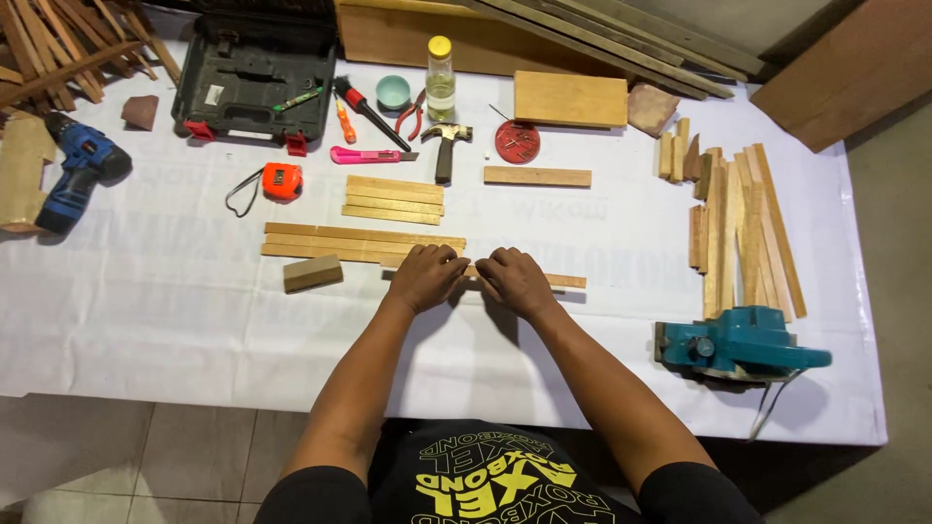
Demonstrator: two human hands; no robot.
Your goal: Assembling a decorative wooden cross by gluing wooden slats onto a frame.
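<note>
both left hand [427, 275] and right hand [515, 279] grip a wooden strip [566, 281]

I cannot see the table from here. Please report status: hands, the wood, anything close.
Left hand and right hand both closed on thin wood strip. Strip flat on white table. Wood block left, clear.
</note>
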